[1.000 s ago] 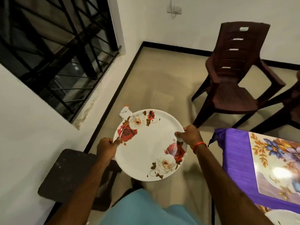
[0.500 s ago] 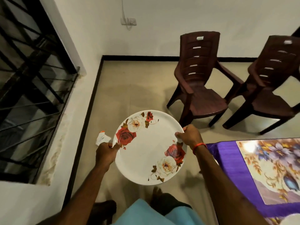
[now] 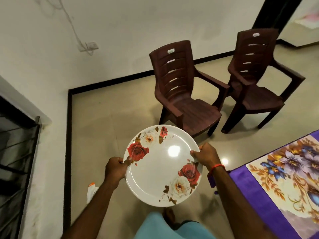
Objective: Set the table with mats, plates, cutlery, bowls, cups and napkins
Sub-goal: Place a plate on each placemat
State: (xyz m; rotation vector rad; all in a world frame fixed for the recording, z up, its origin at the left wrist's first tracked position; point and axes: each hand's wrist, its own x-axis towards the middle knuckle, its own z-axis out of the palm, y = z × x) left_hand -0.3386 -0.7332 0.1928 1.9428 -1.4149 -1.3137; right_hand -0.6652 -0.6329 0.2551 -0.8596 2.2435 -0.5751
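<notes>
Plate: round white rose-printed plate [image 3: 162, 167], held level between both hands, left of purple-clothed table [image 3: 255, 192].
Left hand [image 3: 116, 169]: grips plate's left rim.
Right hand [image 3: 206, 155]: grips right rim.

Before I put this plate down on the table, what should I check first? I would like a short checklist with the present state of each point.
1. Grip: left hand and right hand hold opposite rims of the plate: ok.
2. Plate face up, nothing on it: ok.
3. The floral mat lies on the purple tablecloth: ok.
4. Plate above the mat: not ok, it hangs over the floor.
5. Whole mat free: cannot tell, part is out of frame.
</notes>
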